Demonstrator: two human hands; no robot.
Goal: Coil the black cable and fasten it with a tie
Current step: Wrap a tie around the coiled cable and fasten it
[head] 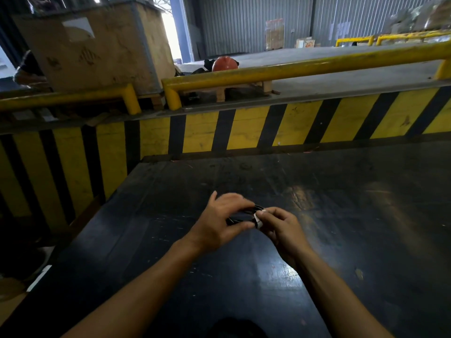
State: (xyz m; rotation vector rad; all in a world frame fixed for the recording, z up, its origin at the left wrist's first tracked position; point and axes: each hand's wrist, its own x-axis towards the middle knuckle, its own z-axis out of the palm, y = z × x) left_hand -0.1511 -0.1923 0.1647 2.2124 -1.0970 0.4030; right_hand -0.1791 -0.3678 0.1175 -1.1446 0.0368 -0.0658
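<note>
Two bare hands meet over a dark, shiny, scratched table top [341,240]. The left hand [219,220] is curled around a small bundle of thin black cable [240,217], with the thumb under it and the fingers arched over the top, so it is holding the bundle. The cable is looped up tight and sits between the two hands, held just above the table. The right hand [280,225] pinches a little white tie [257,220] that goes around the right end of the bundle; its fingertips are pressed close together on the tie. Most of the cable is hidden by the fingers, so how many loops it has cannot be told. Both forearms reach in from the bottom of the view. Behind the table stands a low wall with yellow and black stripes [244,128]. On top of that runs a round yellow metal rail [305,67]. A round orange hard hat [225,63] sits past the rail. To the left is a big brown wooden crate [97,45]. Far back is a grey ribbed metal wall [244,23].
</note>
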